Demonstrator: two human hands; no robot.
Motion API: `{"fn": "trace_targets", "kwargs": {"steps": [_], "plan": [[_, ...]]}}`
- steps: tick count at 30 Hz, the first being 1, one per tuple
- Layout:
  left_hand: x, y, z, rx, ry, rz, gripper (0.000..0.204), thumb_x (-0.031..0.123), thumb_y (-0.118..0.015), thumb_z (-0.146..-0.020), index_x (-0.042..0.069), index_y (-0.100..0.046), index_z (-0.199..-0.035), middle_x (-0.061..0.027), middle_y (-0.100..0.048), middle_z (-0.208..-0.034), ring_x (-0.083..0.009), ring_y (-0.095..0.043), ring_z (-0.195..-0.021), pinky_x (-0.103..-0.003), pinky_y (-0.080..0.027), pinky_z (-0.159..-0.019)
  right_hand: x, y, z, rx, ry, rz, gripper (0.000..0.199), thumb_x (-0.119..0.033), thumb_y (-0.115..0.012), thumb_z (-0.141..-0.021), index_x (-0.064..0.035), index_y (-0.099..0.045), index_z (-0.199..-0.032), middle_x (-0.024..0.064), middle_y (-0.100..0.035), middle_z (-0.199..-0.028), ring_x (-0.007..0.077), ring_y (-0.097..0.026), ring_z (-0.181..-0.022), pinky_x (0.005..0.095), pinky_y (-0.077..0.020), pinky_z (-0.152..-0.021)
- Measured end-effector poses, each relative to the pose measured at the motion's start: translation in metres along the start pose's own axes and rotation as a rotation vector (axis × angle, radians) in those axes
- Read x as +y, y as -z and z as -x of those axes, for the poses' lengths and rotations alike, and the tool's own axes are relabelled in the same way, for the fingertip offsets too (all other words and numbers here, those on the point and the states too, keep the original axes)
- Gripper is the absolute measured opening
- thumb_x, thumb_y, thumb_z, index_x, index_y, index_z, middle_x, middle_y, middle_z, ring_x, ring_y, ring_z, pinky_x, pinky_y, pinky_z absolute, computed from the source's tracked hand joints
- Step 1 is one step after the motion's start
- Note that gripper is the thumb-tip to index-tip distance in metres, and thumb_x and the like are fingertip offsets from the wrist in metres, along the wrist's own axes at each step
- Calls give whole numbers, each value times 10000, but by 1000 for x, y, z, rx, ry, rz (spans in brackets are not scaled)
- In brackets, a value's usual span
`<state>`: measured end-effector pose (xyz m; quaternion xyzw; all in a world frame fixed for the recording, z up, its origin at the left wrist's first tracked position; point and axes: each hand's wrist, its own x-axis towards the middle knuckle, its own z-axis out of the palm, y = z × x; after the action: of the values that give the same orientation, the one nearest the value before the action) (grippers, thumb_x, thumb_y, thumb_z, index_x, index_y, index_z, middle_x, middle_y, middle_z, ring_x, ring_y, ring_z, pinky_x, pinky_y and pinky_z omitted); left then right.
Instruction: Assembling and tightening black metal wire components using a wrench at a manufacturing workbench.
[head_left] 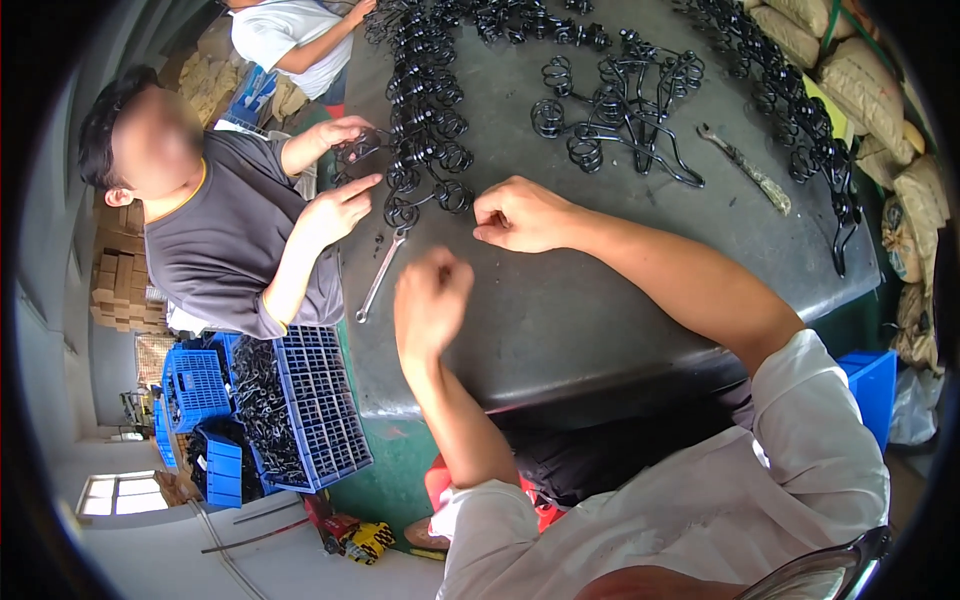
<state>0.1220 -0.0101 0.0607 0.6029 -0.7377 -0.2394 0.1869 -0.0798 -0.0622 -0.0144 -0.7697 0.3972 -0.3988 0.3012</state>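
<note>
Right hand (520,214) low on the dark metal table (600,310), fingers curled and pinched at the end of a black coiled wire piece (425,195), whether gripping it hard to tell; left hand (430,297) raised nearer, closed in a loose fist, apparently empty. Just left, a wrench (380,276); beyond, a second wrench (745,168), more wire coils (615,110), a co-worker's hands (340,170), blue crates (315,405) below.

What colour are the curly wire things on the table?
Black. The curly wire pieces lie on the dark grey table, seen best in the head view.
</note>
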Motion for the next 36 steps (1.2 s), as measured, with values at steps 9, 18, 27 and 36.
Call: {"fn": "trace_targets", "kwargs": {"steps": [9, 18, 27, 36], "plan": [[51, -140, 192, -1280, -431, 536, 185, 206, -597, -903, 28, -635, -873, -167, -676, -761, -391, -649, -732, -463, -483, -654, -5, -3, -6, -10, -18, -26, 252, -198, -713, -898, -6, -638, -754, 147, -660, -695, 334, -640, -642, 429, -488, -617], [40, -25, 131, -468, -698, 675, 47, 77, -699, -840, 94, -656, -842, -98, -628, -750, -312, -641, -671, -392, -503, -608, 0, 13, -30, 346, -102, -95, 322, -298, -629, -1022, -21, -660, -860, 67, -589, -652, 109, -520, -574, 328, -446, -556], [-69, -6, -77, 695, -318, -96, 370, 232, -610, -997, -23, -562, -1261, -252, -638, -1177, -432, -645, -1012, -523, -490, -920, -16, 21, -147, -126, 134, 792, 307, -298, -686, -938, -126, -709, -1190, 58, -673, -1162, 286, -531, -1231, 448, -386, -1047], [-69, 0, -90, 406, -349, 247, 356, 317, -557, -1040, -25, -622, -1110, -240, -671, -983, -427, -645, -933, -510, -486, -820, -23, 37, -160, -388, 65, 540, 345, -291, -655, -986, -39, -669, -1222, 111, -680, -1220, 290, -617, -1150, 425, -450, -1026]]}}
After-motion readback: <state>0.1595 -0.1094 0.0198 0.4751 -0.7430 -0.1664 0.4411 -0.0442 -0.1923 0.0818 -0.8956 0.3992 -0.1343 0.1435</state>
